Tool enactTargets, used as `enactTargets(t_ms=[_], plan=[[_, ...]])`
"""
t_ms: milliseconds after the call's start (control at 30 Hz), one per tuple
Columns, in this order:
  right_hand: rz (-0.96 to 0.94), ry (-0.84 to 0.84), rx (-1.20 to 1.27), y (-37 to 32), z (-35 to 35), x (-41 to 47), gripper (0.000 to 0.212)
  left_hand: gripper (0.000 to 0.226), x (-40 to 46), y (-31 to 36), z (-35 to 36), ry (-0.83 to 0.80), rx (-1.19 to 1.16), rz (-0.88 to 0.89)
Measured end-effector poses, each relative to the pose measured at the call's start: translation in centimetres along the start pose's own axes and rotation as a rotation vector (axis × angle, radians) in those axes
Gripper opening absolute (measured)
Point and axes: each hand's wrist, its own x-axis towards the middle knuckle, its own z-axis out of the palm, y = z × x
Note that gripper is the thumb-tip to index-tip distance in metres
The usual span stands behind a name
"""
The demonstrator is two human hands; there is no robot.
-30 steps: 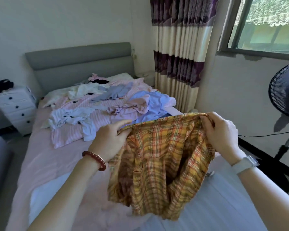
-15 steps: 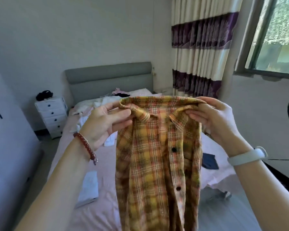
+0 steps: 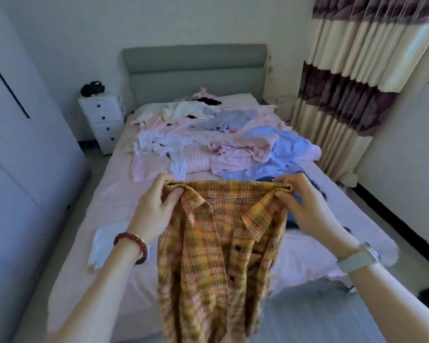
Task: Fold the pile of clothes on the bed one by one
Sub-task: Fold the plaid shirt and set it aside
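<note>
A yellow and orange plaid shirt [image 3: 216,263] hangs in the air above the foot of the bed [image 3: 114,204], collar up and front placket facing me. My left hand [image 3: 156,206] pinches its left shoulder by the collar. My right hand [image 3: 305,206] pinches the right shoulder. A loose pile of pink, white and blue clothes [image 3: 223,142] lies spread over the far half of the bed. A dark garment [image 3: 317,191] lies partly hidden behind my right hand.
A folded white item [image 3: 107,241] lies on the bed's near left. A white drawer unit [image 3: 102,122] stands left of the grey headboard [image 3: 196,70]. A wardrobe [image 3: 18,169] lines the left side. A striped curtain [image 3: 357,78] hangs on the right.
The shirt was turned so that its collar and buttons face me, then lowered from chest height. My view dropped back onto the bed and the pile.
</note>
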Motion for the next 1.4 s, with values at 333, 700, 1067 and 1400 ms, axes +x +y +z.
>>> enactTargets(t_ms=[333,700,1067,1400], plan=[[0.116,0.028,0.110,3.9,7.3,9.9,0.020,0.026,9.2,-4.6,2.1,0.008,-0.088,-0.121],[0.238,0.069,-0.015,15.7,26.1,35.8,0.029,0.037,37.3,-24.2,8.4,0.018,-0.064,-0.271],[0.574,-0.517,-0.242,30.9,43.5,24.0,0.047,0.042,25.8,-44.1,23.7,-0.458,0.255,-0.469],[0.725,-0.820,-0.252,27.7,42.7,1.6,0.038,0.045,6.3,-41.6,25.2,-0.746,0.439,-0.681]])
